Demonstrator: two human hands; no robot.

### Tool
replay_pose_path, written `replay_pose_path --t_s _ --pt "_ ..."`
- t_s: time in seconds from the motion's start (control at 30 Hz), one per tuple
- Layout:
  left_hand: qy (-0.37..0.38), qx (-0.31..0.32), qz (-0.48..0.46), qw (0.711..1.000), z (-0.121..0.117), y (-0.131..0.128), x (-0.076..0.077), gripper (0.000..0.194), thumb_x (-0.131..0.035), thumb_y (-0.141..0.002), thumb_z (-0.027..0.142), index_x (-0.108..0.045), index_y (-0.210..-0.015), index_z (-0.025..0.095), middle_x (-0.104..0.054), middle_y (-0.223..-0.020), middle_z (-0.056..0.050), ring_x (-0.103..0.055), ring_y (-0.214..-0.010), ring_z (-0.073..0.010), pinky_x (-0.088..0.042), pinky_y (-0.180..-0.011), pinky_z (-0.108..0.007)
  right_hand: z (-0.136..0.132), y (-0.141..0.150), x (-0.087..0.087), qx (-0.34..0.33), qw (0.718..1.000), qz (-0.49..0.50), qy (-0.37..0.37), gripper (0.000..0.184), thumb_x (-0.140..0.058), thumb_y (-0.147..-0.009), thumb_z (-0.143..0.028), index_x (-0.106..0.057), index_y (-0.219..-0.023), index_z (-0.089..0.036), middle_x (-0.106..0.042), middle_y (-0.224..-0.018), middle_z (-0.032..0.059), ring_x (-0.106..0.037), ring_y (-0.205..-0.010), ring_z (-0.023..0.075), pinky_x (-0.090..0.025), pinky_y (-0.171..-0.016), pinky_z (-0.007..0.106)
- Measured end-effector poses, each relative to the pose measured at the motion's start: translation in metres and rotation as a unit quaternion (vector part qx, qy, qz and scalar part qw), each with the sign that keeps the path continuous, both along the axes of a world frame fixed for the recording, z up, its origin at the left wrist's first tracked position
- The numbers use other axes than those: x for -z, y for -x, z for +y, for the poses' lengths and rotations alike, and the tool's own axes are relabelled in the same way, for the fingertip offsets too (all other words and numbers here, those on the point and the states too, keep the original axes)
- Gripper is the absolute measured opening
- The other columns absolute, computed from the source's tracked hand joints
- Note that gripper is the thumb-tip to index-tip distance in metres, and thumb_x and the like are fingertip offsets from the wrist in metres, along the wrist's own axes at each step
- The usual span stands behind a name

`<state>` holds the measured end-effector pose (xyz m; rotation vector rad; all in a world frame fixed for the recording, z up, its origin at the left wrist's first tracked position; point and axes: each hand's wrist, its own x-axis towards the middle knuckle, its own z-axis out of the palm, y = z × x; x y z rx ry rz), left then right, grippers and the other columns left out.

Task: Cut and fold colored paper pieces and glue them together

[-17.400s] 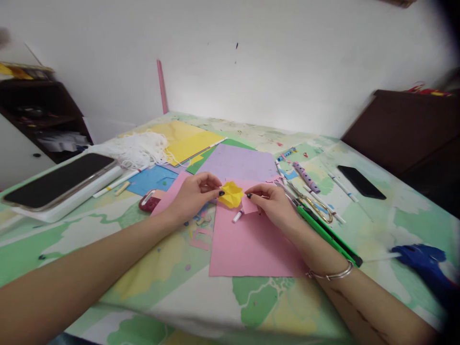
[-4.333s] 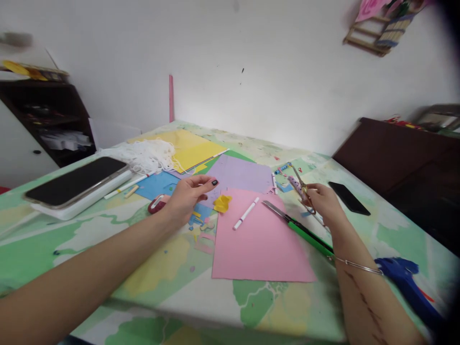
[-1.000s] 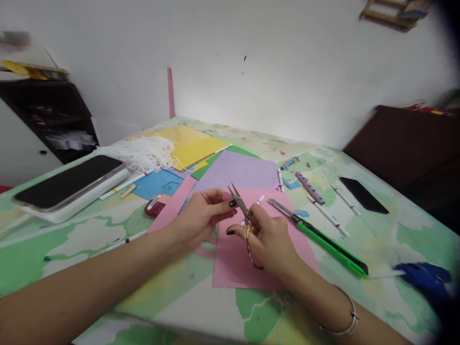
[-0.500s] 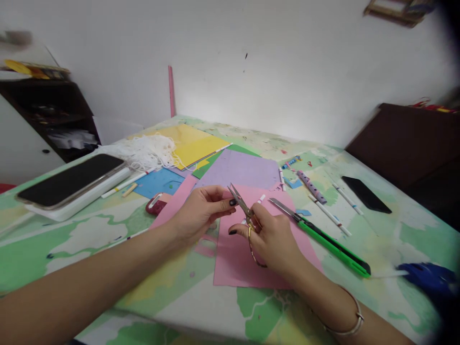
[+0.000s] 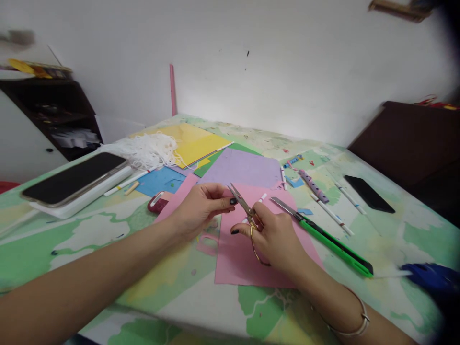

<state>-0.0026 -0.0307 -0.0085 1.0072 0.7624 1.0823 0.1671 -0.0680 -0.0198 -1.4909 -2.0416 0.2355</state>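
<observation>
Scissors now in at the left hand, above the pink sheet

Right hand closed around the gold handles, blades slightly parted, tips right by the left fingertips; left thumb and fingers pinch a small pink paper piece, mostly hidden; against 4.3 s ago: scissors no longer out at the right near the dotted lilac roll, and the 2 hands nearly meet instead of standing well apart; 0.5 s ago, pose much the same; green cutter lies across the sheet's right edge, blade out
</observation>
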Motion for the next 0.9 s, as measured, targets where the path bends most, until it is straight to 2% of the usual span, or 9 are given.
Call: replay_pose_path --t_s 0.27,0.5,0.9 --pt "0.006 0.0 0.008 1.0 0.0022 0.0013 0.0025 0.013 -0.074 -0.063 0.01 -0.061 -0.062 0.013 -0.066 -0.076 -0.003 -0.06 -0.079 -0.0148 -0.046 -0.076 -0.028 0.0001 -0.0001 -0.0003 0.008 1.0 -0.004 0.008 0.043 -0.063 -0.072 -0.058 -0.043 -0.066 -0.021 -0.046 -0.05 -0.0052 -0.035 -0.045 0.0104 -0.023 -0.048 0.022" --pt "0.005 0.008 0.017 1.0 0.0036 0.0024 0.0023 0.013 -0.075 -0.061 0.012 -0.061 -0.063 0.013 -0.065 -0.073 -0.002 -0.059 -0.074 -0.0127 -0.045 -0.072 -0.025 0.0006 -0.0011 -0.0021 0.014 0.999 -0.036 0.009 0.047 -0.047 -0.078 -0.066 -0.039 -0.065 -0.021 -0.046 -0.049 -0.0034 -0.033 -0.044 0.0108 -0.022 -0.048 0.023" --pt "-0.006 0.018 0.045 0.999 0.0047 0.0058 0.0022 0.013 -0.076 -0.062 0.014 -0.063 -0.064 0.014 -0.063 -0.068 0.0 -0.058 -0.068 -0.0112 -0.044 -0.068 -0.024 0.0015 -0.0057 -0.0024 0.012 0.996 -0.085 -0.024 0.047 -0.048 -0.078 -0.065 -0.043 -0.066 -0.02 -0.053 -0.051 0.0003 -0.039 -0.044 0.0116 -0.02 -0.048 0.024"
